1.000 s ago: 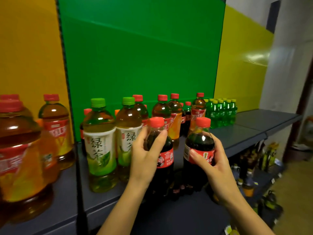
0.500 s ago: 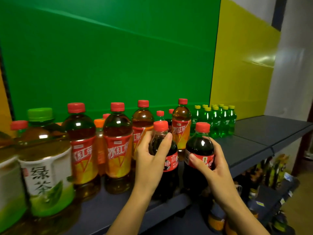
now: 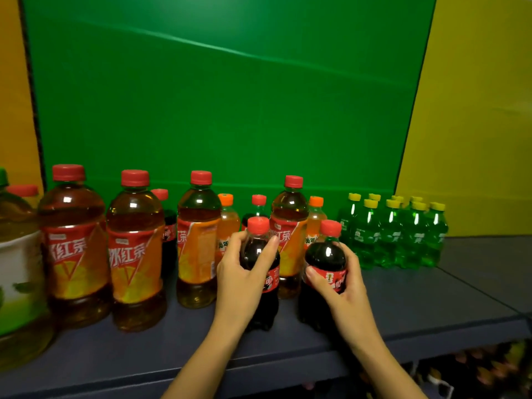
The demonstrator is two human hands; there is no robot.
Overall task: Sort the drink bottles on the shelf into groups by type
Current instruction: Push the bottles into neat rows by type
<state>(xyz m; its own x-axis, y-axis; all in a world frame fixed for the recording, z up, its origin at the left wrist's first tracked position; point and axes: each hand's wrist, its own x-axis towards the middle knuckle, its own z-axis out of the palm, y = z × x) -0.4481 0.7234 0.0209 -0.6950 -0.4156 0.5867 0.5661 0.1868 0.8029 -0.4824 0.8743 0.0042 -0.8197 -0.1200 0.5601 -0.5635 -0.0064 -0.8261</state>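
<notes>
left hand: fingers and thumb curled round the shoulder of the left cola bottle, which is upright near the front edge of the shelf.
right hand: wrapped round the red label of the right cola bottle, which is just beside the first with a gap between them.
bases: too dark to tell whether either rests on the shelf.
behind the pair: orange soda bottles and one more iced tea, toward the back edge.
left end: iced tea bottles in a row — a green tea bottle is outermost.
right end: green soda bottles, yellow-capped, clustered by the back edge.
</notes>
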